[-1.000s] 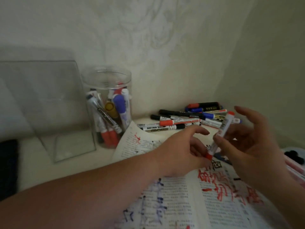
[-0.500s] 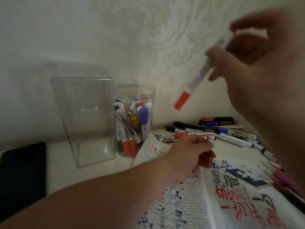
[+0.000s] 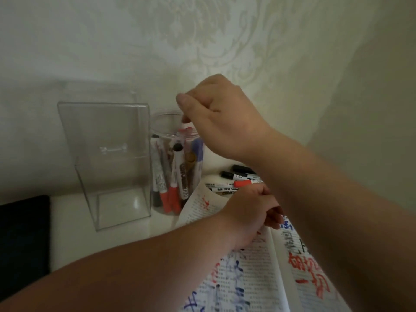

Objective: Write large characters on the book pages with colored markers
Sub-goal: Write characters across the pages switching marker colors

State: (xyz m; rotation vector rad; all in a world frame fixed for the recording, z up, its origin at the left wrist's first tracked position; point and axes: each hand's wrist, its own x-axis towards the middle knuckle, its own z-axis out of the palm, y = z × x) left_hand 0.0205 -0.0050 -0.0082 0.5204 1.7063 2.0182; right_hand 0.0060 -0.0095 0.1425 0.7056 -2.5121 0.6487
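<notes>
1. Open book is laid nearest, under the L hand; pages are covered w/ large red, blue & black characters.
2. L hand is rested on the book's top edge, fingers curled under; whether sth is held can't be told.
3. Loose markers are scattered on the surface just beyond the L hand.
4. R hand is held above, over the mouth of a clear jar, fingertips bunched downward.
5. Blurred red marker is seen just below those fingertips; whether it's gripped can't be told.
6. Clear box is stood left of both hands.
</notes>
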